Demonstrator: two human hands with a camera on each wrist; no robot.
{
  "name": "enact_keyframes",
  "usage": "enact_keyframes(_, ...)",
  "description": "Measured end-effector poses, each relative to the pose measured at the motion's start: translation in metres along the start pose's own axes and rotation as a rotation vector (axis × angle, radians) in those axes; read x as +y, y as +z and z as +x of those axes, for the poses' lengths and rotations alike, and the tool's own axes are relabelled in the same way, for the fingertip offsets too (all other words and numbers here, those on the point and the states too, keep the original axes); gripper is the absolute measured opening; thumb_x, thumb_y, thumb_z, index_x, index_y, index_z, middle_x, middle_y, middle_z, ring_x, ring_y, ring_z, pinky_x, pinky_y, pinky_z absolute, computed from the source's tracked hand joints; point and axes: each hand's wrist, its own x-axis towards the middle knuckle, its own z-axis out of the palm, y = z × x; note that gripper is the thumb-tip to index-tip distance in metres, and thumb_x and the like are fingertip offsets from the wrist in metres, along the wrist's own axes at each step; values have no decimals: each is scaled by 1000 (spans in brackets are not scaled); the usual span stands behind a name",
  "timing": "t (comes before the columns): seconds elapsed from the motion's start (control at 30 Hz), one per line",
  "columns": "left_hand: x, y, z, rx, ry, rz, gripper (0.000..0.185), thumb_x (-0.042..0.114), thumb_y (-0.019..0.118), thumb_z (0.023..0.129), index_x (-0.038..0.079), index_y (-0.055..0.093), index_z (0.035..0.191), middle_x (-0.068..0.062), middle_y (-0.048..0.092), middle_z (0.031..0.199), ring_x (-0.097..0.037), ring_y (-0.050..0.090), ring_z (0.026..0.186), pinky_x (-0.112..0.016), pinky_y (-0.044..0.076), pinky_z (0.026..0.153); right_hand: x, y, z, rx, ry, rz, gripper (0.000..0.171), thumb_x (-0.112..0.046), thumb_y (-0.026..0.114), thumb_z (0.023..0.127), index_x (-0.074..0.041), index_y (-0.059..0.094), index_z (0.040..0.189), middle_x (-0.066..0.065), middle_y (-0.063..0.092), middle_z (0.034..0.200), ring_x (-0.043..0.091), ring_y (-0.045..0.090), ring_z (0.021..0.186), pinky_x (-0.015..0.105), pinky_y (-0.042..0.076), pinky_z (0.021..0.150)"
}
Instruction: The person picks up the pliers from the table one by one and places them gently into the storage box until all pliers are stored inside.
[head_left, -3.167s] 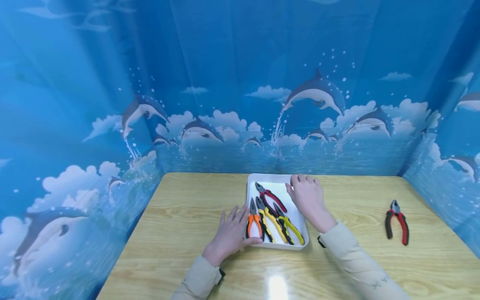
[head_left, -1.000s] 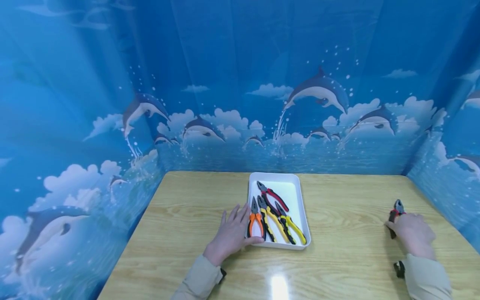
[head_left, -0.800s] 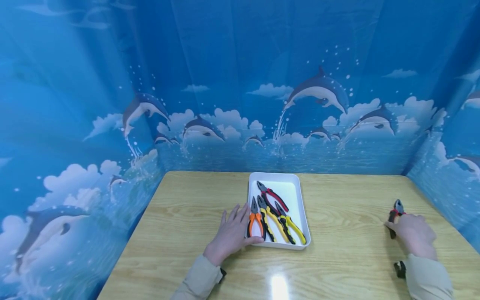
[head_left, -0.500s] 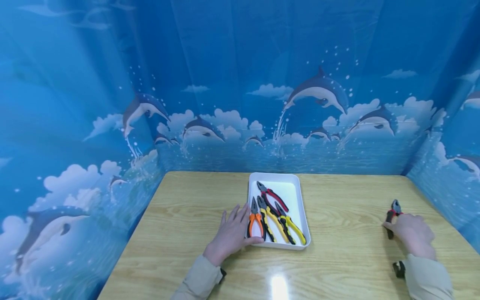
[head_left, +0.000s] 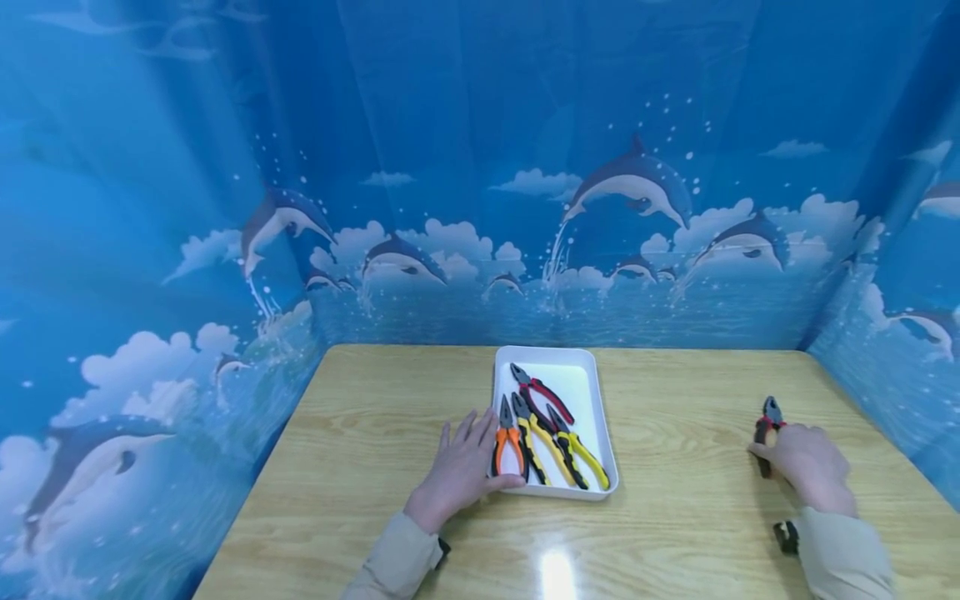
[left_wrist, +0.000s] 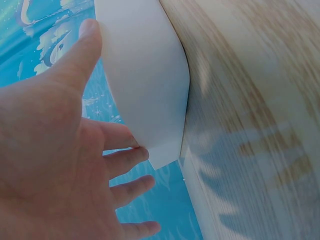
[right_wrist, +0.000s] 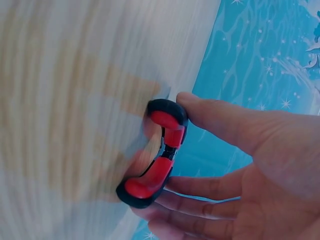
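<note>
In the head view my right hand (head_left: 808,467) grips a pair of red-and-black pliers (head_left: 772,410), jaws pointing away from me. The right wrist view shows the handles of these pliers (right_wrist: 154,178) between thumb and fingers, close over the tabletop; whether they touch it I cannot tell. My left hand (head_left: 457,468) lies at the near-left corner of a white tray (head_left: 609,457), its fingers fairly straight and spread along the side. In the left wrist view, thumb and fingertips touch the wall of the tray (left_wrist: 145,65). Inside are orange pliers (head_left: 508,439), red pliers (head_left: 542,396) and two yellow pairs (head_left: 551,446).
A wooden table (head_left: 697,417) carries the tray near its back edge, left of the right hand. A blue curtain (head_left: 465,167) printed with dolphins hangs behind and along both sides.
My right hand has left the tray's right side, taken hold of the red-and-black pliers at the right and shifted them a little to the left. The left hand stays at the tray.
</note>
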Motion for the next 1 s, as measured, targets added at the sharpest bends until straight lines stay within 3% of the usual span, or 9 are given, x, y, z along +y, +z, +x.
enact_keyframes(0.23, -2, 2, 0, 3, 1, 5, 101, 67, 63, 88, 2, 30, 158, -15, 25, 166, -43, 21, 152, -70, 15, 119, -9, 2, -1, 17, -67, -23, 60, -45, 63, 96, 14, 62, 86, 32, 59, 84, 43, 60, 81, 51, 54, 59)
enact_keyframes(0.37, -3, 2, 0, -1, -5, 4, 101, 67, 63, 88, 2, 30, 158, -15, 25, 166, -43, 21, 152, -71, 14, 119, -17, 6, -3, 50, -101, -25, 62, -43, 64, 96, 19, 59, 90, 34, 57, 85, 44, 58, 81, 54, 54, 61)
enact_keyframes(0.67, -2, 1, 1, -1, 1, 13, 100, 67, 62, 88, 2, 30, 158, -15, 25, 166, -43, 21, 152, -70, 14, 120, -31, 12, 0, 35, -79, -19, 67, -44, 64, 96, 23, 55, 99, 38, 48, 94, 40, 58, 74, 47, 54, 56)
enact_keyframes(1.0, -1, 1, 0, -9, -8, 2, 101, 66, 63, 88, 3, 29, 159, -15, 24, 166, -42, 20, 152, -70, 13, 120, -38, 17, -1, 62, -120, -59, 72, -41, 66, 96, 29, 51, 102, 38, 47, 91, 44, 55, 78, 52, 55, 62)
